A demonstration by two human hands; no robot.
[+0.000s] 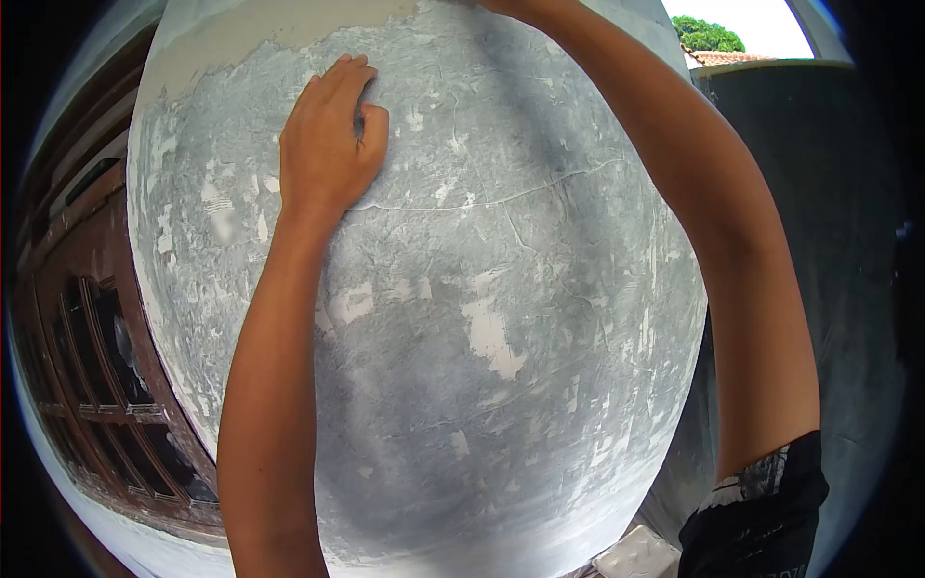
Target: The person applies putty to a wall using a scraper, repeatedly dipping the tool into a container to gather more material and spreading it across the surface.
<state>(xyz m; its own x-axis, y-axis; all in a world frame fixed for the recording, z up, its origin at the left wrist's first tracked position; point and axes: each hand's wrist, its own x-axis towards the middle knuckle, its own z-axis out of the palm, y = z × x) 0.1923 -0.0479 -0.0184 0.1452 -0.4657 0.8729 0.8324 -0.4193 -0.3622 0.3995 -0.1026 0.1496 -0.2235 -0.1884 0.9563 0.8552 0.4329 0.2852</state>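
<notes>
My left hand (332, 135) rests flat against a grey plastered wall (424, 241), fingers stretched upward and thumb a little apart; it holds nothing that I can see. My right arm reaches up across the upper right to the top edge of the view. Only a sliver of my right hand (501, 5) shows there, close to the wall, and its fingers are cut off by the frame. Patches of white and thin raised ridges mark the wall's rough surface. Along its top runs a smoother beige coat (279, 39) with an uneven lower border.
At the left stands a brown wooden window or door frame (106, 385) with barred panes. A dark wall (809, 193) lies beyond the corner on the right. Low at the right is a pale block-like object (636, 554). A tree (708, 35) and roof tiles show outside.
</notes>
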